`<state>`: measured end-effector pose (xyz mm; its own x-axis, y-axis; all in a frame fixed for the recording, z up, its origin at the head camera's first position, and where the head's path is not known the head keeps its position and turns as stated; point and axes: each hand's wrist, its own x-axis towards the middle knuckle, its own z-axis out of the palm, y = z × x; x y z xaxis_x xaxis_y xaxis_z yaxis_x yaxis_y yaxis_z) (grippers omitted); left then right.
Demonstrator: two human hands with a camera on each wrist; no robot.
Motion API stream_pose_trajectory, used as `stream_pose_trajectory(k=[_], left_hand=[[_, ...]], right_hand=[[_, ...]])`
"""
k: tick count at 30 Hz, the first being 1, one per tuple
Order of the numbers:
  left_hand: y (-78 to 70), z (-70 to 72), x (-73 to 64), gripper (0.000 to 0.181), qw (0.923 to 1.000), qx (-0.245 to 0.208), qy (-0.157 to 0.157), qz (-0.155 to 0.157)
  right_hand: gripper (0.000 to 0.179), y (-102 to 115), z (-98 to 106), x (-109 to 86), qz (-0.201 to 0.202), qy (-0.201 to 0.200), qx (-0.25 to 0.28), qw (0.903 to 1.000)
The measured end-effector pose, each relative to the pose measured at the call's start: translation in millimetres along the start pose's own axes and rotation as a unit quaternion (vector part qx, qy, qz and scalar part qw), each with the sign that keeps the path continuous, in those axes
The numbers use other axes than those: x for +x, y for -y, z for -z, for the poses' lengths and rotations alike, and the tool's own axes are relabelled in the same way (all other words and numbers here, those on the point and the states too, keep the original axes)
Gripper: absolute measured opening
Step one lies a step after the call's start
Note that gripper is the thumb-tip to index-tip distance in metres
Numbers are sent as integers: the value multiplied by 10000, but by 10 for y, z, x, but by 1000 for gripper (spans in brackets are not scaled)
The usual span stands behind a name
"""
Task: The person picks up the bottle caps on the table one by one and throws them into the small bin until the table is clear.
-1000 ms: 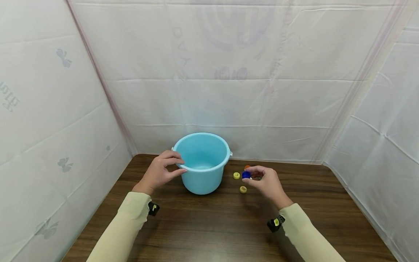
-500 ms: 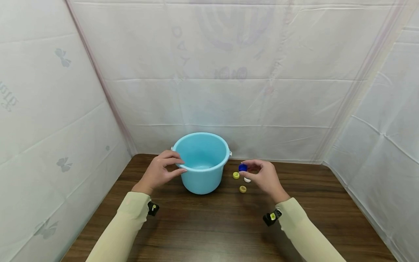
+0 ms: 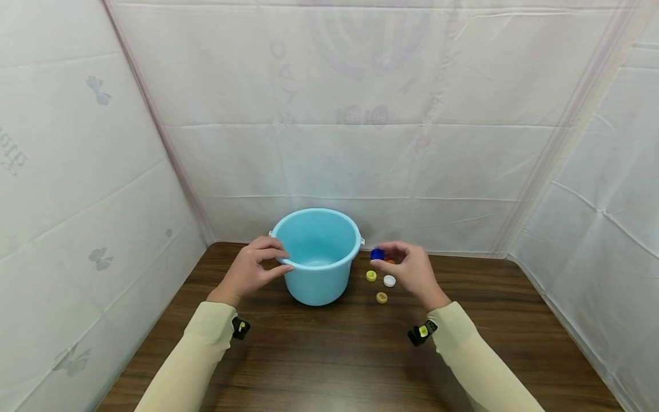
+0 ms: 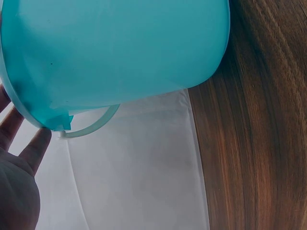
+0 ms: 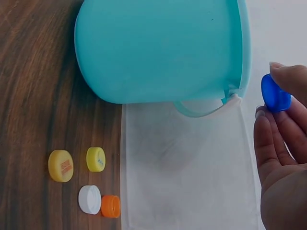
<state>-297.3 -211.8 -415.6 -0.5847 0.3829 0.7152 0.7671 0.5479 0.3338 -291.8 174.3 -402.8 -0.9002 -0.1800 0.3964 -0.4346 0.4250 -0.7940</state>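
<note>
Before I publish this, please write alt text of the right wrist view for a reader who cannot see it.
A right hand pinches a blue bottle cap beside a turquoise bucket. On the wooden table lie a white cap, an orange cap, a yellow cap and a mustard cap.

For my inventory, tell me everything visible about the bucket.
The bucket is light blue, smooth and apparently plastic: round, open-topped, narrower at the base, with a thick rim. Its pale handle, fixed at both sides, hangs down on the far side. It stands upright on the brown table, left of the caps. The left hand holds its rim on the near left.
</note>
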Motion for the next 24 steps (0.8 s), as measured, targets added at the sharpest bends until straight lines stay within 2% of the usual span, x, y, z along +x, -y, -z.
stream_pose_trajectory(k=[10,15,24], left_hand=[[-3,5,3,23,9999,8,88,89],[6,-2,4,23,10000,20,50,29],[21,-4,0,23,10000,31,26,14]], right_hand=[[40,103,-20,97,-7,9,292,9996],[40,150,-38,151,-23,27,372,9993],[37,242,-128,275,270,-70,420,9987]])
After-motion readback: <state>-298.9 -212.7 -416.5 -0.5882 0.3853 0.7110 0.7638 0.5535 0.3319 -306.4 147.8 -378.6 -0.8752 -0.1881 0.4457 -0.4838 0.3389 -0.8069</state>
